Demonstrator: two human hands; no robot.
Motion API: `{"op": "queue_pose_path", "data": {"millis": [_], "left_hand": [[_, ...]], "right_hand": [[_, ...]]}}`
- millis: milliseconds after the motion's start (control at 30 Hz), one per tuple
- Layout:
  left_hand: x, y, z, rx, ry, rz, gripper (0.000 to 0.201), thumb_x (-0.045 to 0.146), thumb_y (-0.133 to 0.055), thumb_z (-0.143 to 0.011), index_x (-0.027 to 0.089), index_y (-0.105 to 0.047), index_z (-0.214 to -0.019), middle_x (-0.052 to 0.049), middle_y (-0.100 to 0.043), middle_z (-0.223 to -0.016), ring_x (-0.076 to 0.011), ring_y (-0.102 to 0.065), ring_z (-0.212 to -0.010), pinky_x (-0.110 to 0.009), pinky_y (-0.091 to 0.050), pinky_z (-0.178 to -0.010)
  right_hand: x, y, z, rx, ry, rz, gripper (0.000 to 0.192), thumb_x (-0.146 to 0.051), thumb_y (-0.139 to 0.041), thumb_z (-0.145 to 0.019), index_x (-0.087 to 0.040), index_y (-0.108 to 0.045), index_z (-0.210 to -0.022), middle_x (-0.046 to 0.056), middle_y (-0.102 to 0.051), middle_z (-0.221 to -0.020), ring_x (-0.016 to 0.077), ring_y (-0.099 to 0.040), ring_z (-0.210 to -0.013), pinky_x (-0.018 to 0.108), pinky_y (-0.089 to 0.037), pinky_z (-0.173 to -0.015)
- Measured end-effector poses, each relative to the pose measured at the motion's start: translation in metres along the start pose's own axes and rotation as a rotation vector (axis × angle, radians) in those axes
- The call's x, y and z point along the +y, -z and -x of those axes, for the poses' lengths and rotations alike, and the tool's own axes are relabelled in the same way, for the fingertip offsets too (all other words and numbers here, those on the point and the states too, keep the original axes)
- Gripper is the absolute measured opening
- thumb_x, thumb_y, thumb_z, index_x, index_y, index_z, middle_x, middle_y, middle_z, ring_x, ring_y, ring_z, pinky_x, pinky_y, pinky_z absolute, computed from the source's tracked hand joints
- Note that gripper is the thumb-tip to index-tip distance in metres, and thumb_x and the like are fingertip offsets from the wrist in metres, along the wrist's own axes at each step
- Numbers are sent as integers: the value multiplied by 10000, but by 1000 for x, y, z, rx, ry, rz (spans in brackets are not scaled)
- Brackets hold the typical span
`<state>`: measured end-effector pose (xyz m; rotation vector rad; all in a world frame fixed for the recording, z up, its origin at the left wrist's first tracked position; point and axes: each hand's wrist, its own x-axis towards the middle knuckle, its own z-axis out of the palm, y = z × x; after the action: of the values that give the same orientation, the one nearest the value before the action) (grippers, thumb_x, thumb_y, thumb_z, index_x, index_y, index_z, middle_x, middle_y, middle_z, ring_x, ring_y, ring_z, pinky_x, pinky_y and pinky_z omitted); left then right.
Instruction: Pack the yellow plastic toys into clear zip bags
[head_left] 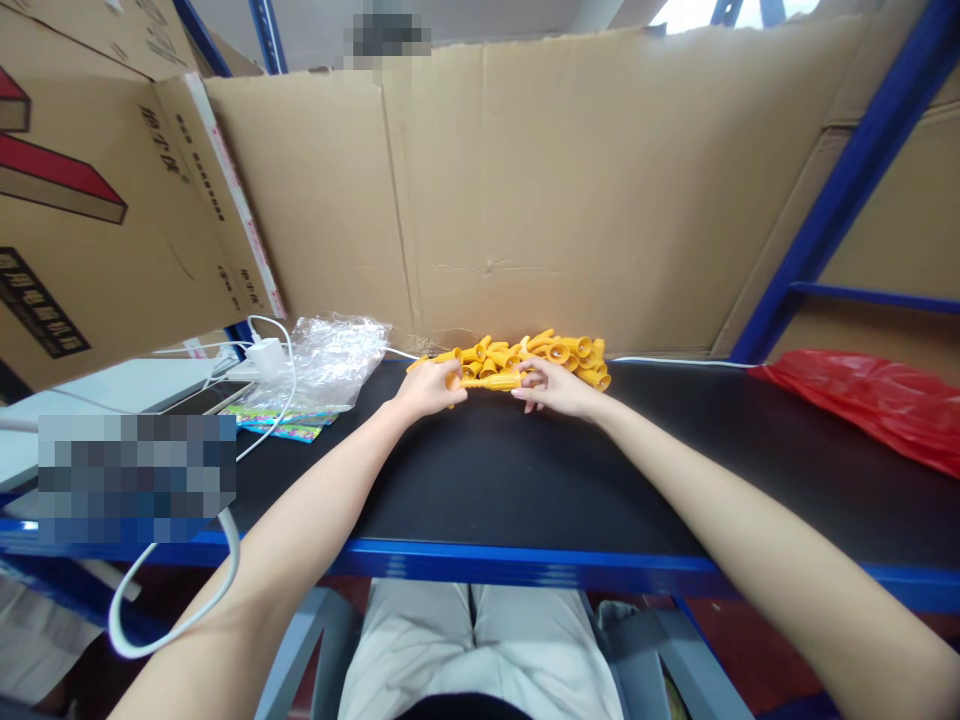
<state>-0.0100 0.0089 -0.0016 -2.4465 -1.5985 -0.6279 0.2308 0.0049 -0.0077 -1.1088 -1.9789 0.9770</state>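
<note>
My left hand [429, 388] and right hand [553, 387] meet at the far edge of the black table [510, 470], each closed around one end of a yellow tube [491, 381] that lies level between them. My fingers are curled on it, thumbs on the near side. Just behind the tube, touching the cardboard wall [570, 190], sits a pile of yellow parts [555, 355]. To the left lie a clear bag [330, 362], a white charger [264, 357] with its cable, and a phone [206, 397]. A red bag [870, 400] lies well apart on the right.
</note>
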Motion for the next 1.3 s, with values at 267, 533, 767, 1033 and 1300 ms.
{"op": "queue_pose_path", "data": {"millis": [267, 533, 767, 1033, 1300], "left_hand": [[-1, -2, -1, -2, -4, 10, 247, 355, -549, -679, 246, -610, -892, 3, -620, -750, -175, -586, -730, -246, -389, -624], [1, 0, 1, 34, -28, 1, 262, 349, -530, -694, 239, -586, -925, 6, -609, -736, -165, -576, -704, -238, -371, -608], [0, 0, 1, 24, -44, 18, 253, 359, -535, -703, 242, -584, -922, 5, -614, -747, -168, -581, -712, -240, -377, -605], [3, 3, 2, 10, -14, 4, 260, 361, -530, -711, 247, -576, -940, 3, -620, -778, -166, -584, -731, -235, -380, -611], [2, 2, 2, 14, -34, 3, 264, 354, -533, -710, 249, -579, -948, 1, -621, -783, -170, -587, -736, -242, -394, -632]], "right_hand": [[3, 1, -1, -14, 18, 6, 407, -320, -634, -734, -181, -410, -1044, -12, -575, -742, 104, -588, -552, 249, -480, -537], [-1, 2, 1, -3, 31, 20, 378, -318, -615, -750, -179, -411, -1036, -12, -603, -714, 113, -595, -556, 267, -487, -572], [-1, 4, 2, 1, 35, 16, 363, -331, -624, -739, -180, -430, -1006, -16, -610, -691, 113, -596, -554, 273, -493, -586], [-1, 4, 2, 27, 33, 2, 355, -382, -654, -709, -162, -500, -942, -3, -620, -665, 117, -595, -555, 303, -512, -659], [-4, 3, 3, 37, 6, 32, 344, -383, -653, -711, -149, -539, -936, 10, -618, -647, 127, -591, -553, 319, -508, -670]]}}
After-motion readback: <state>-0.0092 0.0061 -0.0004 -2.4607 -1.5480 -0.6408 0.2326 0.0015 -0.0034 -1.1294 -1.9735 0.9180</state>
